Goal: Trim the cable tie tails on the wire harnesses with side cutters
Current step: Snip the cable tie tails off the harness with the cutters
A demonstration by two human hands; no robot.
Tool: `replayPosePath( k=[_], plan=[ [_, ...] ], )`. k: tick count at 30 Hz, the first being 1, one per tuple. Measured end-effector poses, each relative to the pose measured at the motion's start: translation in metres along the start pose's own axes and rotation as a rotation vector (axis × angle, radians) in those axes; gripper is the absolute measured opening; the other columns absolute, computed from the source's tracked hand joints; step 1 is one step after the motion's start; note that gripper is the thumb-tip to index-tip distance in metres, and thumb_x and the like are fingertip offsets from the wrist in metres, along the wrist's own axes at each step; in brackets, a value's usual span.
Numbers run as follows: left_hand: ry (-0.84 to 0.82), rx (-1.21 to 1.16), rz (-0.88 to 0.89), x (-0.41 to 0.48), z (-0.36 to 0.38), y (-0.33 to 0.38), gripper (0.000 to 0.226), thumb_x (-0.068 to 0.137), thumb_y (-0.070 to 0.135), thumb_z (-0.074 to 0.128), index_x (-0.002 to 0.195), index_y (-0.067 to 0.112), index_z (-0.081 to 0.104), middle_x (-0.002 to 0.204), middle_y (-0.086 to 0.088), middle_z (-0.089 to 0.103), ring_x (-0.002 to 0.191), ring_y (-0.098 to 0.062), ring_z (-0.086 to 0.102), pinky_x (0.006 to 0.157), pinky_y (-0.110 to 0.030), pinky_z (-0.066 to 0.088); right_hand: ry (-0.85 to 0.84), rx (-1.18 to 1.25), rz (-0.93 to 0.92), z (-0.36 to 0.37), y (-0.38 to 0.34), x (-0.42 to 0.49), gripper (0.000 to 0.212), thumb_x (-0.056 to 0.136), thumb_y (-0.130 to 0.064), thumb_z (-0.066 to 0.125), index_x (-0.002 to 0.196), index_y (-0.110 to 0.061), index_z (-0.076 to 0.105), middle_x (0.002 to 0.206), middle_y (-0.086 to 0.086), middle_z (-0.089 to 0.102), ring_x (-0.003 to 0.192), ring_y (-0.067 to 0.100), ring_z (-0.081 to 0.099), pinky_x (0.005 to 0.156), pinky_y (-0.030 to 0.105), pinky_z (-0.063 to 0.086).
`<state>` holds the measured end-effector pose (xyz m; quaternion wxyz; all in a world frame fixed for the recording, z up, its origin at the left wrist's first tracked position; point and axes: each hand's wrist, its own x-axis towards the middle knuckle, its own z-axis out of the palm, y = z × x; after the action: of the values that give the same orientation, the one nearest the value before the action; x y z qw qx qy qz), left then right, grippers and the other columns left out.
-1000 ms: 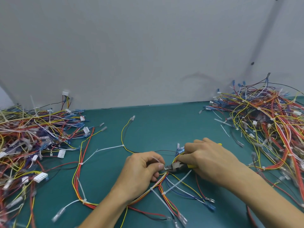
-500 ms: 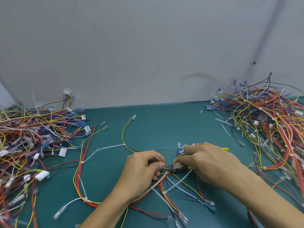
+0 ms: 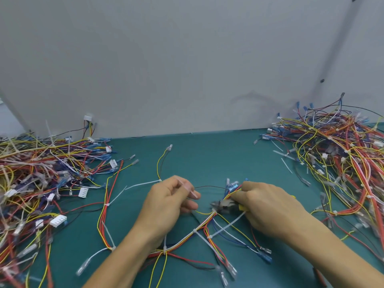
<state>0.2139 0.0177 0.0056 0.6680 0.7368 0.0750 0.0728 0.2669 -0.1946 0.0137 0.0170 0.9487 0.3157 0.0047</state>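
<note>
Left grip (image 3: 168, 202) pinches a thin cable tie tail (image 3: 188, 188) (probably light, springy, best held near its end); right grip (image 3: 268, 206) wraps side cutters (image 3: 223, 204) at the limp wire harness (image 3: 199, 227).

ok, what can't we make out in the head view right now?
Head view, the only one:
- side cutters: handles mostly hidden inside the right hand; jaw state too small and blurred.
- tie tail held by the left hand: blurred, ends unclear.
- left harness pile: cut off by the left edge.
- right harness pile: cut off by the right edge.
- terminals near the bottom: motion-blurred.
</note>
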Motion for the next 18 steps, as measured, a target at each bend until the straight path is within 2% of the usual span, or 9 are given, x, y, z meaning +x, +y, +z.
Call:
replayPosePath(
  k=[3, 6, 9, 11, 13, 15, 18],
  plan=[
    [0.148, 0.007, 0.041, 0.007, -0.019, 0.009, 0.023, 0.096, 0.003, 0.046, 0.084, 0.009, 0.064, 0.062, -0.008, 0.067, 0.056, -0.022, 0.065, 0.062, -0.028, 0.055, 0.047, -0.013, 0.035, -0.006, 0.005, -0.001, 0.018, 0.099, -0.038, 0.034, 0.104, -0.024, 0.045, 0.105, -0.003, 0.053, 0.098, 0.027, 0.054, 0.071, 0.035, 0.041],
    [0.335, -0.040, -0.016, 0.017, -0.039, 0.013, 0.027, 0.085, -0.002, 0.042, 0.063, 0.011, 0.052, 0.044, -0.004, 0.048, 0.045, -0.022, 0.051, 0.056, -0.032, 0.050, 0.050, 0.029, 0.068, -0.013, 0.006, -0.006, 0.024, 0.099, -0.052, 0.028, 0.096, -0.028, 0.033, 0.099, -0.006, 0.048, 0.098, 0.024, 0.052, 0.074, 0.035, 0.037],
    [0.375, -0.253, -0.166, 0.022, -0.050, 0.012, 0.024, 0.080, 0.003, 0.038, 0.059, 0.012, 0.042, 0.043, -0.003, 0.038, 0.041, -0.021, 0.042, 0.044, -0.031, 0.050, 0.082, -0.015, 0.146, -0.019, 0.001, -0.008, 0.024, 0.098, -0.051, 0.028, 0.092, -0.028, 0.025, 0.096, -0.004, 0.042, 0.098, 0.024, 0.049, 0.075, 0.035, 0.036],
    [0.351, -0.345, -0.235, 0.024, -0.052, 0.011, 0.025, 0.082, 0.006, 0.042, 0.057, 0.010, 0.046, 0.044, -0.005, 0.044, 0.039, -0.019, 0.048, 0.044, -0.032, 0.053, 0.087, -0.045, 0.182, -0.023, -0.006, -0.007, 0.020, 0.092, -0.044, 0.035, 0.093, -0.026, 0.028, 0.091, -0.002, 0.038, 0.093, 0.024, 0.045, 0.074, 0.035, 0.033],
    [0.340, -0.325, -0.256, 0.027, -0.049, 0.009, 0.025, 0.085, 0.007, 0.051, 0.060, 0.008, 0.050, 0.049, -0.007, 0.050, 0.041, -0.019, 0.053, 0.048, -0.032, 0.055, 0.049, -0.009, 0.183, -0.031, -0.014, -0.005, 0.023, 0.082, -0.041, 0.041, 0.097, -0.026, 0.033, 0.088, -0.003, 0.034, 0.089, 0.023, 0.039, 0.076, 0.034, 0.032],
    [0.386, -0.106, -0.176, 0.028, -0.049, 0.004, 0.019, 0.085, 0.005, 0.060, 0.067, 0.008, 0.054, 0.060, -0.008, 0.056, 0.050, -0.019, 0.057, 0.054, -0.032, 0.055, 0.013, 0.042, 0.154, -0.038, -0.020, -0.001, 0.036, 0.079, -0.042, 0.045, 0.110, -0.025, 0.038, 0.094, -0.002, 0.037, 0.095, 0.024, 0.041, 0.082, 0.035, 0.035],
    [0.462, 0.633, 0.069, 0.027, -0.056, -0.006, 0.008, 0.083, 0.011, 0.067, 0.089, 0.016, 0.067, 0.089, -0.003, 0.068, 0.081, -0.020, 0.063, 0.082, -0.032, 0.049, 0.047, 0.010, 0.114, -0.048, -0.030, 0.012, 0.047, 0.081, -0.040, 0.048, 0.123, -0.022, 0.039, 0.105, 0.001, 0.044, 0.103, 0.026, 0.044, 0.085, 0.035, 0.039]
  ],
)
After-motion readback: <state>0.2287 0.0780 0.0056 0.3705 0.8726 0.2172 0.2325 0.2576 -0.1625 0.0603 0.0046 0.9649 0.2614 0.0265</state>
